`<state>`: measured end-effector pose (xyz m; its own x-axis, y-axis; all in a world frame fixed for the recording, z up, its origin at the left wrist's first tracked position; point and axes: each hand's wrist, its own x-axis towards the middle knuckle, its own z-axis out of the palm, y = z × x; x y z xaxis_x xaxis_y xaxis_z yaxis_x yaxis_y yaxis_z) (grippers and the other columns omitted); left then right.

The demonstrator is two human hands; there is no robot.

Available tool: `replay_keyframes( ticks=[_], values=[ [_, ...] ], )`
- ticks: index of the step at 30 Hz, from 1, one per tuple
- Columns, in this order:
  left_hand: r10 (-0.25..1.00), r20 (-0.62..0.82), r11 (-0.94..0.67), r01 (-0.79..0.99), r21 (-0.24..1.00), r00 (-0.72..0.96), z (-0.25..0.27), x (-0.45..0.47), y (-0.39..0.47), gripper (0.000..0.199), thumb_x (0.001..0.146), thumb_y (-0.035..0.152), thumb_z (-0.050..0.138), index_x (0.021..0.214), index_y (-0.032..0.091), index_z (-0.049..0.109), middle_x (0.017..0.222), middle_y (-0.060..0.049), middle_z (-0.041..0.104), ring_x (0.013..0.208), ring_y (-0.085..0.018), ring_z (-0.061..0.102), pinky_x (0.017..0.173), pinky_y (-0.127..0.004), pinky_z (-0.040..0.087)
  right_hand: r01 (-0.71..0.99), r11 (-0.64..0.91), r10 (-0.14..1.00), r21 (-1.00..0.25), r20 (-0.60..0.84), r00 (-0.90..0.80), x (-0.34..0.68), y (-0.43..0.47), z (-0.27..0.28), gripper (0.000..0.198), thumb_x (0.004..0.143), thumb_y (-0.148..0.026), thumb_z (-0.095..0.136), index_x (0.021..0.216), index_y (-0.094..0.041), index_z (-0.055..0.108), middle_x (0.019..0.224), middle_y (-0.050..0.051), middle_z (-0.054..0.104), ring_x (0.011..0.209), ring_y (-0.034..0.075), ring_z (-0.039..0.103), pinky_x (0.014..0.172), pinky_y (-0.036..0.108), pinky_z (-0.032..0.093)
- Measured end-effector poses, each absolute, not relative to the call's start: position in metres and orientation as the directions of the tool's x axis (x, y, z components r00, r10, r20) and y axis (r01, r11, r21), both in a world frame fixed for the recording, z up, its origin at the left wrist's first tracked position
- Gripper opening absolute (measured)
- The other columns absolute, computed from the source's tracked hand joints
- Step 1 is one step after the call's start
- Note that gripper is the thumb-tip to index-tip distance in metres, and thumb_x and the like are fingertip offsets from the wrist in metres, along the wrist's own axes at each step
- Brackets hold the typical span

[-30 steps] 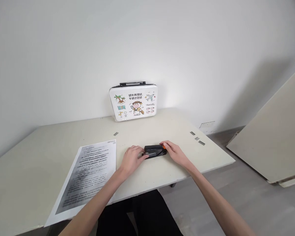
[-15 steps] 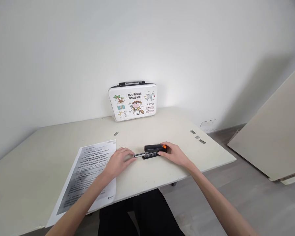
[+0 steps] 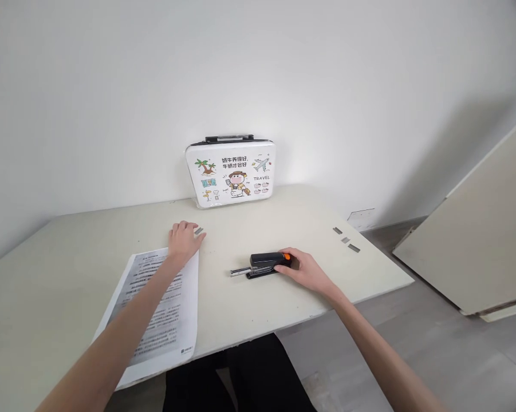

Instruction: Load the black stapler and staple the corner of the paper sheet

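A black stapler (image 3: 264,261) with an orange patch lies on the table, its metal staple tray (image 3: 240,271) sticking out at the left. My right hand (image 3: 303,269) grips the stapler's right end, fingers on top and thumb at the near side. Farther left, my left hand (image 3: 184,240) reaches over the top edge of a printed sheet of paper (image 3: 167,326). Its thumb and fingers are apart around a small grey strip of staples (image 3: 199,231); whether they touch it is hard to tell.
A white case (image 3: 232,174) with cartoon prints leans on the wall behind. Several more small staple strips (image 3: 354,248) lie near the right edge of the table (image 3: 258,337). Beyond that edge stands a pale panel (image 3: 476,240) on the grey floor.
My left hand has left the stapler's pulled-out staple tray and moved away and to the left, over to the staple strip. My right hand has stayed on the stapler.
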<state>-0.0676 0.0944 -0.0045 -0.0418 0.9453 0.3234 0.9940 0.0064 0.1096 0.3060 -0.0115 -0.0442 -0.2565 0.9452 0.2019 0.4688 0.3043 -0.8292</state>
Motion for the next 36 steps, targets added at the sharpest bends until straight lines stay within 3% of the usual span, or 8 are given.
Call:
replay_keyframes(
  ticks=[7,12,14,19,22,26,30,36],
  values=[
    [0.964,0.26,-0.082,0.991,0.104,0.052,-0.009,-0.055,0.101,0.022,0.096,0.027,0.055,0.096,0.019,0.076,0.114,-0.016,0.071,0.117,-0.038,0.059,0.1,-0.05,0.044,0.476,0.304,0.946,-0.825,0.203,-0.253,0.306,-0.011,-0.044,0.038,0.089,-0.051,0.071,0.118,-0.027,0.068,0.119,0.005,0.074,0.108,0.025,0.067,0.092,0.038,0.054],
    [0.938,0.294,-0.229,0.966,0.122,0.185,-0.005,-0.037,0.078,0.021,0.1,0.028,0.049,0.097,0.021,0.069,0.115,-0.011,0.072,0.118,-0.031,0.061,0.104,-0.046,0.043,0.461,0.317,0.941,-0.829,0.217,-0.258,0.306,-0.012,-0.043,0.036,0.09,-0.049,0.071,0.118,-0.026,0.068,0.119,0.005,0.074,0.109,0.025,0.067,0.095,0.038,0.052],
    [0.925,0.315,-0.285,0.934,0.213,0.211,0.001,-0.033,0.067,0.022,0.102,0.033,0.046,0.1,0.022,0.065,0.117,-0.01,0.072,0.115,-0.029,0.064,0.101,-0.043,0.046,0.453,0.321,0.94,-0.832,0.22,-0.261,0.306,-0.013,-0.042,0.036,0.09,-0.049,0.07,0.118,-0.026,0.068,0.118,0.004,0.074,0.108,0.025,0.067,0.094,0.038,0.052],
    [0.947,0.202,-0.322,0.693,0.646,0.251,0.015,-0.022,0.036,0.033,0.101,0.054,0.045,0.102,0.023,0.056,0.097,-0.005,0.075,0.086,-0.022,0.07,0.084,-0.039,0.054,0.448,0.331,0.936,-0.83,0.228,-0.268,0.306,-0.014,-0.041,0.035,0.09,-0.049,0.07,0.117,-0.026,0.068,0.117,0.005,0.074,0.107,0.026,0.067,0.094,0.039,0.051],
    [0.958,0.142,-0.265,0.58,0.771,0.248,0.018,-0.014,0.013,0.038,0.1,0.058,0.044,0.106,0.022,0.056,0.089,-0.004,0.072,0.076,-0.019,0.067,0.08,-0.038,0.057,0.45,0.326,0.938,-0.831,0.224,-0.266,0.306,-0.014,-0.042,0.037,0.09,-0.051,0.069,0.117,-0.026,0.068,0.117,0.005,0.074,0.106,0.026,0.067,0.094,0.04,0.051],
    [0.974,0.007,-0.116,0.47,0.875,0.226,0.022,-0.008,-0.012,0.045,0.099,0.058,0.048,0.115,0.019,0.065,0.093,-0.004,0.07,0.081,-0.019,0.07,0.083,-0.038,0.059,0.447,0.319,0.938,-0.836,0.212,-0.273,0.307,-0.015,-0.042,0.039,0.09,-0.053,0.069,0.118,-0.026,0.067,0.118,0.005,0.073,0.107,0.026,0.066,0.095,0.04,0.051],
    [0.968,-0.034,-0.109,0.534,0.838,0.25,0.024,-0.008,-0.024,0.044,0.097,0.057,0.056,0.119,0.023,0.071,0.093,-0.003,0.072,0.085,-0.021,0.072,0.083,-0.036,0.057,0.454,0.323,0.938,-0.83,0.217,-0.27,0.306,-0.015,-0.042,0.038,0.091,-0.052,0.069,0.119,-0.026,0.068,0.119,0.005,0.073,0.108,0.026,0.066,0.094,0.039,0.051],
    [0.94,0.213,-0.341,0.682,0.647,0.267,0.012,-0.003,-0.033,0.031,0.098,0.048,0.056,0.109,0.027,0.076,0.105,-0.004,0.075,0.092,-0.023,0.069,0.086,-0.037,0.055,0.46,0.312,0.942,-0.832,0.208,-0.263,0.306,-0.015,-0.043,0.038,0.09,-0.053,0.069,0.117,-0.026,0.068,0.118,0.005,0.073,0.107,0.026,0.066,0.093,0.04,0.051]
  ],
)
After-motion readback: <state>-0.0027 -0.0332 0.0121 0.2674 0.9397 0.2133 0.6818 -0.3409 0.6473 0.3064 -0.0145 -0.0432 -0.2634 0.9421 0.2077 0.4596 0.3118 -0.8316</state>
